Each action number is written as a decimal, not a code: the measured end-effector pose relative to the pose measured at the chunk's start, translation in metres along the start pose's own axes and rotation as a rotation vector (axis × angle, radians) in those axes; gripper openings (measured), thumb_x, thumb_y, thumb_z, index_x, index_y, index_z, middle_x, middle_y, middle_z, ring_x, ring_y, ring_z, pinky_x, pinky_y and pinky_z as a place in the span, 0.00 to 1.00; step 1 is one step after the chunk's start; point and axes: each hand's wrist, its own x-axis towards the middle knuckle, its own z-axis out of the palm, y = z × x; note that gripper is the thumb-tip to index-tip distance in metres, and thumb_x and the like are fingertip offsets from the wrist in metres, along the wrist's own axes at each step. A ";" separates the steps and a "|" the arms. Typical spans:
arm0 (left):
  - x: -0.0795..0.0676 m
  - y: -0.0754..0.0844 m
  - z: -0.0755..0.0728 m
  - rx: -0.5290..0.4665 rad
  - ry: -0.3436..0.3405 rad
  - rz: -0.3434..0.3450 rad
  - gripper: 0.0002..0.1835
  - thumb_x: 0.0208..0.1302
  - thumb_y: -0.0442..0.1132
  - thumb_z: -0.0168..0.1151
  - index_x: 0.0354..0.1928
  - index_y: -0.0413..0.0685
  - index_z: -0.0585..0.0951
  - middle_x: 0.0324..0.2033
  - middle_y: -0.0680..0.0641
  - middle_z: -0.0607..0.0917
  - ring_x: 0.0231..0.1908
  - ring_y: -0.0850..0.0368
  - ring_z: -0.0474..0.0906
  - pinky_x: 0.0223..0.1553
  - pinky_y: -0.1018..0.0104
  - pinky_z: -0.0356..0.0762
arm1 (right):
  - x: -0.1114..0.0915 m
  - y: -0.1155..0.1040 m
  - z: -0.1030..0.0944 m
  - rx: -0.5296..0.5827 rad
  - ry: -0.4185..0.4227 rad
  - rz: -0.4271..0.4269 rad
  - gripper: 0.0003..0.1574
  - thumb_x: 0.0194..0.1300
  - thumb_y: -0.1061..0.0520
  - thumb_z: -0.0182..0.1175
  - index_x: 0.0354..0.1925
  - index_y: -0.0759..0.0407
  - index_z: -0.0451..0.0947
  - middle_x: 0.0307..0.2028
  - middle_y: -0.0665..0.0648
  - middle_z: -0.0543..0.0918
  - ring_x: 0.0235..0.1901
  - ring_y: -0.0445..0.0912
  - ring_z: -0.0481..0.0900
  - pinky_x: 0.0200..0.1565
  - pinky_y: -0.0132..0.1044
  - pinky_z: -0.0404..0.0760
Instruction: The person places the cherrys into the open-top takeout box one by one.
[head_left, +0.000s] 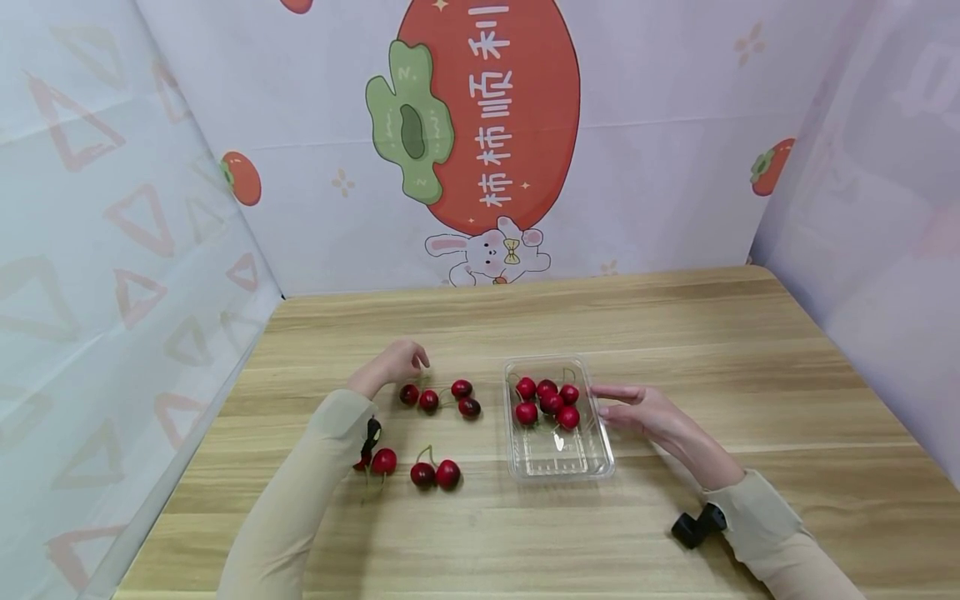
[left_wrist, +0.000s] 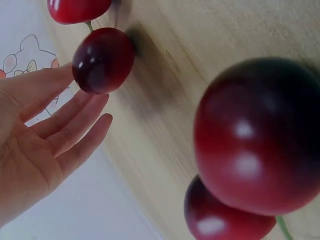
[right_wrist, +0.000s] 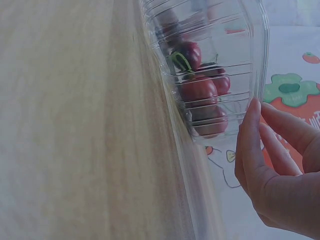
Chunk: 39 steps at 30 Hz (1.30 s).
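Observation:
My left hand (head_left: 396, 364) hovers at the dark red cherries (head_left: 429, 401) on the left half of the table, fingers loosely bent. In the left wrist view its fingertips lie behind one cherry (left_wrist: 103, 61); whether they touch it I cannot tell. A clear plastic box (head_left: 558, 473) stands at the middle, several cherries (head_left: 551, 403) with stems gathered in its far half. On its right side, my right hand (head_left: 660, 419) touches the rim with outstretched fingers. The right wrist view shows the fingertips (right_wrist: 254, 107) against the rim from outside.
Nearer the front, a stemmed cherry pair (head_left: 435, 474) lies on the wooden table (head_left: 480, 550). More cherries (head_left: 384, 461) lie beside my left wrist, one partly hidden by the black wrist device (head_left: 372, 433). Printed cloth walls (head_left: 645, 192) surround the back and sides.

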 end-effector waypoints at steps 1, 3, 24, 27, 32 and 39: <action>0.000 -0.001 0.001 -0.001 -0.003 -0.007 0.11 0.51 0.23 0.53 0.37 0.34 0.80 0.30 0.42 0.80 0.32 0.52 0.74 0.34 0.64 0.74 | 0.000 0.000 0.000 0.004 -0.001 0.000 0.32 0.51 0.68 0.61 0.55 0.72 0.63 0.54 0.61 0.71 0.41 0.43 0.79 0.45 0.35 0.75; 0.001 -0.002 0.002 -0.004 -0.009 -0.022 0.11 0.51 0.24 0.53 0.37 0.35 0.80 0.31 0.42 0.80 0.32 0.52 0.74 0.34 0.64 0.74 | -0.001 0.000 0.000 0.010 -0.001 0.000 0.33 0.51 0.68 0.61 0.55 0.72 0.63 0.54 0.62 0.70 0.41 0.44 0.79 0.45 0.35 0.75; 0.005 -0.006 0.007 -0.053 -0.070 -0.083 0.09 0.49 0.24 0.55 0.34 0.36 0.80 0.29 0.44 0.80 0.29 0.55 0.74 0.29 0.69 0.73 | -0.001 0.000 0.000 0.018 -0.009 -0.006 0.32 0.50 0.69 0.60 0.54 0.72 0.64 0.53 0.62 0.72 0.38 0.43 0.80 0.44 0.35 0.76; 0.005 -0.007 0.007 -0.049 -0.073 -0.080 0.08 0.49 0.24 0.56 0.33 0.36 0.80 0.28 0.44 0.80 0.27 0.56 0.74 0.28 0.69 0.73 | -0.001 -0.001 0.000 0.013 -0.008 -0.009 0.33 0.50 0.69 0.60 0.55 0.74 0.62 0.54 0.63 0.70 0.38 0.43 0.80 0.44 0.35 0.76; 0.007 -0.008 0.007 -0.051 -0.075 -0.090 0.07 0.49 0.24 0.57 0.31 0.37 0.80 0.27 0.44 0.80 0.25 0.57 0.73 0.26 0.70 0.72 | -0.001 -0.002 0.001 0.016 -0.002 -0.005 0.32 0.50 0.70 0.60 0.54 0.73 0.63 0.53 0.63 0.71 0.38 0.44 0.80 0.44 0.34 0.76; 0.010 -0.006 0.009 -0.035 -0.078 -0.130 0.06 0.49 0.24 0.58 0.31 0.37 0.79 0.28 0.43 0.80 0.26 0.56 0.73 0.27 0.69 0.72 | -0.001 -0.002 0.001 0.016 -0.004 -0.008 0.32 0.50 0.70 0.59 0.54 0.73 0.63 0.53 0.63 0.72 0.38 0.44 0.80 0.44 0.35 0.76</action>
